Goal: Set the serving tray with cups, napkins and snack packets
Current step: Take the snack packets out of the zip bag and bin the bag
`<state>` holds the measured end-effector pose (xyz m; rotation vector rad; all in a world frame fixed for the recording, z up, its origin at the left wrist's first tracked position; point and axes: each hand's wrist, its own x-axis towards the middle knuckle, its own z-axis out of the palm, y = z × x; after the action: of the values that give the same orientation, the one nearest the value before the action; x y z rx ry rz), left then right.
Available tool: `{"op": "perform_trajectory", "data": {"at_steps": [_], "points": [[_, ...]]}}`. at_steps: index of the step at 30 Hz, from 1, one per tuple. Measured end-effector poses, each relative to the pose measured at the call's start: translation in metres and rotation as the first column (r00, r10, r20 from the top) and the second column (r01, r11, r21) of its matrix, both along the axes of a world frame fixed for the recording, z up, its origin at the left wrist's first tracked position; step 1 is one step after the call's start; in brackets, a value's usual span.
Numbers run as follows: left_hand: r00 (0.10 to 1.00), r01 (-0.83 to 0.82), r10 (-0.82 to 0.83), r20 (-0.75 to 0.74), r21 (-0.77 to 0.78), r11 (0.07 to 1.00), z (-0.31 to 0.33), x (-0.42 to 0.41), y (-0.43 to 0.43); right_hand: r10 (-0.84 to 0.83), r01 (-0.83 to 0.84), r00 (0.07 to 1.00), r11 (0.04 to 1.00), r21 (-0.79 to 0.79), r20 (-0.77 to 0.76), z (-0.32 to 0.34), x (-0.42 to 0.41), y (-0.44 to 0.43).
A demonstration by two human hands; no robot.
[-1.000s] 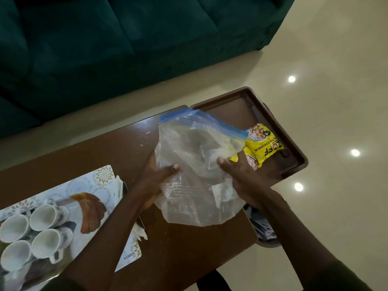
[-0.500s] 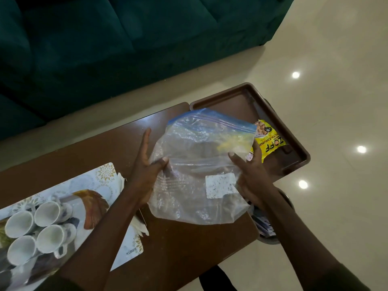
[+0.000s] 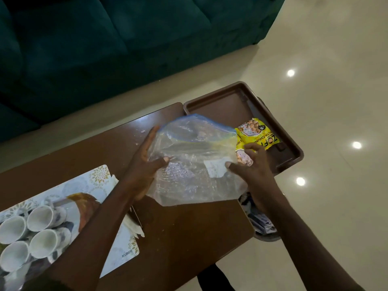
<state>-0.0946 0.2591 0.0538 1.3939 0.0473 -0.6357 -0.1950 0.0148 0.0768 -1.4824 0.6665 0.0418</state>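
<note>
Tray [image 3: 222,101] at table's [image 3: 189,238] right end, packet [image 3: 257,134] in it. Bag [image 3: 193,164] left of packet. Cups [image 3: 31,234] on mat [image 3: 98,179], far left.

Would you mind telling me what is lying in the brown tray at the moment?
One yellow snack packet lies in the tray, beside the clear bag. The bag and the right hand cover the tray's near part, so anything there is hidden.

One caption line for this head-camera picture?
Both hands hold a clear zip-top plastic bag beside a brown tray holding yellow snack packets.
</note>
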Motion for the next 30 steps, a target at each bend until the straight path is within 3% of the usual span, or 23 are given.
{"op": "perform_trajectory", "data": {"at_steps": [3,5,7,11,14,16,17,19,21,23,27,30], "points": [[0.958,0.266,-0.277,0.077,0.126,0.956,0.006,0.002,-0.001,0.263,-0.258,0.964,0.877,-0.406,-0.044,0.01,-0.006,0.003],[0.895,0.409,-0.439,0.076,0.25,0.878,0.014,0.007,0.0,0.342,-0.372,0.927,0.793,-0.483,-0.153,0.016,0.002,-0.003],[0.872,0.441,-0.486,0.049,0.351,0.826,0.02,0.01,-0.002,0.399,-0.474,0.88,0.713,-0.516,-0.257,0.016,0.01,-0.01],[0.841,0.284,-0.51,0.183,0.652,0.703,0.017,0.009,-0.019,0.432,-0.541,0.837,0.555,-0.632,-0.337,0.007,0.019,-0.013],[0.88,0.014,-0.35,0.32,0.72,0.694,0.01,0.003,-0.03,0.386,-0.458,0.876,0.475,-0.751,-0.289,0.003,0.025,-0.015],[0.854,-0.128,-0.325,0.406,0.77,0.625,0.007,0.001,-0.031,0.385,-0.42,0.887,0.443,-0.792,-0.254,0.0,0.028,-0.019],[0.848,-0.154,-0.328,0.417,0.786,0.599,0.006,0.001,-0.03,0.395,-0.408,0.889,0.456,-0.791,-0.231,-0.001,0.028,-0.021],[0.846,-0.164,-0.33,0.418,0.794,0.585,0.006,0.0,-0.03,0.382,-0.374,0.909,0.579,-0.724,-0.164,-0.001,0.027,-0.024],[0.821,-0.185,-0.342,0.457,0.78,0.598,0.01,-0.001,-0.032,0.322,-0.333,0.938,0.738,-0.587,-0.128,-0.003,0.025,-0.027],[0.816,-0.171,-0.336,0.47,0.751,0.638,0.012,-0.001,-0.036,0.313,-0.348,0.937,0.812,-0.468,-0.154,-0.007,0.023,-0.026],[0.934,-0.064,-0.193,0.3,0.672,0.738,0.007,-0.001,-0.041,0.189,-0.205,0.979,0.937,-0.283,-0.082,-0.012,0.019,-0.02],[0.989,-0.074,-0.006,0.147,0.533,0.843,0.001,-0.008,-0.048,0.016,-0.035,0.996,0.975,-0.221,-0.09,-0.015,0.023,-0.017]]}}
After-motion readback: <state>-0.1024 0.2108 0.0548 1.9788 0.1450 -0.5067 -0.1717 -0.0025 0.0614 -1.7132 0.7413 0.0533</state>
